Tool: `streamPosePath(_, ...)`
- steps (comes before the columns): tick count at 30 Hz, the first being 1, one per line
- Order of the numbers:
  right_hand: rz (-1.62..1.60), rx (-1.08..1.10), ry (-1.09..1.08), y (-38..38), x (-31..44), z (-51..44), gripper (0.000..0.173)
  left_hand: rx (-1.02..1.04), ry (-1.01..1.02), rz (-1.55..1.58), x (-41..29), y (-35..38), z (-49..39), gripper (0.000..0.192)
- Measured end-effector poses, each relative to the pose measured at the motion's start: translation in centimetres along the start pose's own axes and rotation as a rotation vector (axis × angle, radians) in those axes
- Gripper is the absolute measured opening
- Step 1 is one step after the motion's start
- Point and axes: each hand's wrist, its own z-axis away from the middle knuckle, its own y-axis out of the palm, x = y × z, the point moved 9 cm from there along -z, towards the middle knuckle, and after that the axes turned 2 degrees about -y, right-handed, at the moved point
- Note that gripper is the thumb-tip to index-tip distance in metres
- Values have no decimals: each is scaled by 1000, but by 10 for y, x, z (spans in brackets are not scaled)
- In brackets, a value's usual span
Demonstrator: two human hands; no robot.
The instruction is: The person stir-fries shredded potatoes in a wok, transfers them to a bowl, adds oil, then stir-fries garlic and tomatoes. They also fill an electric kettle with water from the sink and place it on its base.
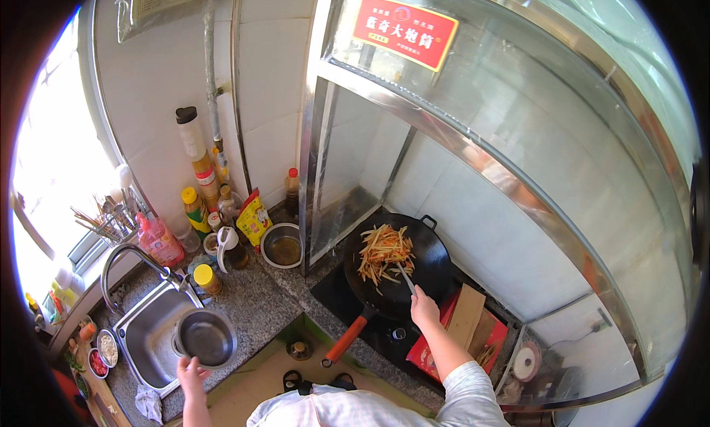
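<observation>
My right hand [425, 308] is closed on the handle of a metal spatula [406, 277]. The spatula's far end lies in a heap of shredded vegetables [386, 253], pale and orange strips, in a black wok [432, 255]. The wok sits on the black cooktop, its orange-red handle [349, 335] pointing towards me. On the left, my left hand [193, 371] holds the near edge of a round steel bowl [206, 338] over the right side of the sink [150, 333]. No food can be made out in the bowl.
Behind the sink's faucet [116, 252] stand sauce bottles, a yellow-lidded jar [207, 279] and a steel pot [282, 245]. Small bowls of chopped food [107, 347] sit left of the sink. A metal-framed glass hood [471, 133] surrounds the cooktop. A red box [421, 352] lies right of the wok.
</observation>
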Motion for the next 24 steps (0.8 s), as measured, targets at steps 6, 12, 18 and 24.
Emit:
streamPosePath(6, -69, -75, -51, -16, -17, 17, 39, 403, -3, -52, -46, 163, 48, 11)
streamPosePath(12, -113, -128, -74, -43, -38, 33, 39, 657, -53, -99, -77, 309, 84, 14)
streamPosePath(18, -97, -150, -113, -122, -36, 51, 40, 737, 54, -249, -63, 438, 94, 19)
streamPosePath(24, 96, -265, -341, -199, 8, 82, 40, 720, -138, -162, -27, 545, 131, 16)
